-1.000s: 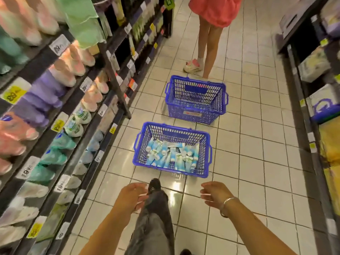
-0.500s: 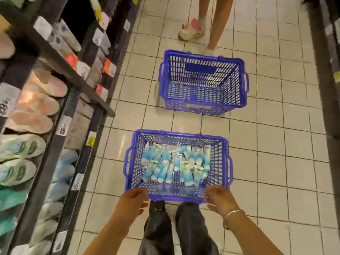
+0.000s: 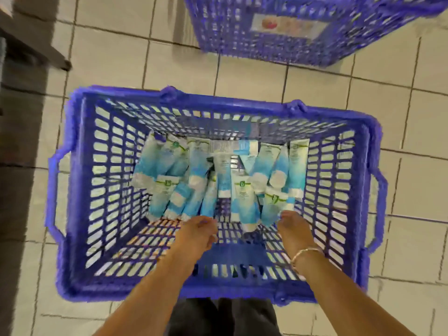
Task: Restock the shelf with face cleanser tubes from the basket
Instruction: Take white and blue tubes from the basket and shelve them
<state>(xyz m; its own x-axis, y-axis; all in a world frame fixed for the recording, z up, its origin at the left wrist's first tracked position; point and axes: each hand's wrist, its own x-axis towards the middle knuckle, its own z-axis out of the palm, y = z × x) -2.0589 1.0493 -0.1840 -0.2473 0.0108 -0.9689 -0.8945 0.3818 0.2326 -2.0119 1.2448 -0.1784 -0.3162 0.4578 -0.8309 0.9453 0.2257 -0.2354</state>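
Observation:
A blue plastic basket (image 3: 72,190) stands on the tiled floor right below me. Several blue-and-white face cleanser tubes (image 3: 218,180) lie heaped in its far half. Both my hands reach down inside it. My left hand (image 3: 196,232) hovers just short of the near ends of the middle tubes, fingers loosely curled and holding nothing. My right hand (image 3: 293,229), with a bracelet on the wrist, has its fingertips at the near end of a tube on the right; no grip shows. The image is blurred by motion.
A second blue basket (image 3: 315,32) stands on the floor just beyond the first, at the top right. The dark base of the shelf unit (image 3: 21,117) runs along the left edge. My legs in dark trousers (image 3: 223,316) are at the basket's near rim.
I have bent down over the basket, which now fills the view. Both hands went from above its near rim down inside, close to the tubes. The other person is out of view.

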